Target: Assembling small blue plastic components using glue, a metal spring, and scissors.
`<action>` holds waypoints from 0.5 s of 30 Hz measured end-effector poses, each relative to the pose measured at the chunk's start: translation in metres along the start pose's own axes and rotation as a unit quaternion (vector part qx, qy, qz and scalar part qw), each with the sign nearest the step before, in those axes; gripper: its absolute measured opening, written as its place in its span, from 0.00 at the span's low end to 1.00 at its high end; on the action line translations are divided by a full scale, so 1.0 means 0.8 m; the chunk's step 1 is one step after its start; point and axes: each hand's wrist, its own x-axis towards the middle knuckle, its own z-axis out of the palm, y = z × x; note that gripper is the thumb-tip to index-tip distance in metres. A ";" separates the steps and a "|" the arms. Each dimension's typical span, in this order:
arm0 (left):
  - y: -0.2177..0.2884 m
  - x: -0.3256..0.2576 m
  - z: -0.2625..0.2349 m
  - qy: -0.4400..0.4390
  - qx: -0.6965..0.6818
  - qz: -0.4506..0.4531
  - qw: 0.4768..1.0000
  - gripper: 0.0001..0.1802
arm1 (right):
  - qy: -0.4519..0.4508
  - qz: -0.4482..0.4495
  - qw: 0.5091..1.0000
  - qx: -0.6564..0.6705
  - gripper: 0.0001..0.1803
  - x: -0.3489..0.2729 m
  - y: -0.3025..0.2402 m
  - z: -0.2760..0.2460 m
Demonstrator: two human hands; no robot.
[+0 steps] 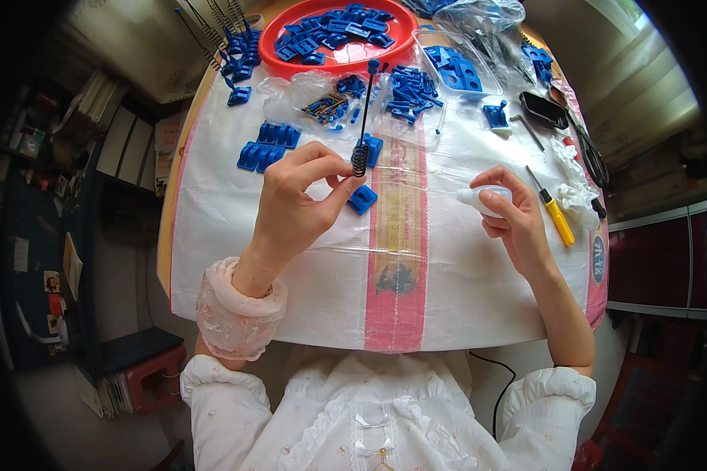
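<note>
Grips a white bottle (478,198) in the right hand (520,221), right of the spring rod (360,158), nozzle toward it, presumably for ready reach; pinches that rod upright by its coil in the left hand (300,191), seemingly leaving the shaft free; has blue parts (357,31) beyond it in a red tray (403,37), likely against scattering

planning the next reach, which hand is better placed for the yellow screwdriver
Right hand, probably: it is nearer the screwdriver, though its bottle may need setting down. The left hand is farther, pinching a spring.
</note>
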 end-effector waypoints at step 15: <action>0.001 0.000 0.000 0.002 0.010 0.000 1.000 0.06 | 0.004 -0.016 1.000 -0.012 0.13 -0.002 -0.001 0.002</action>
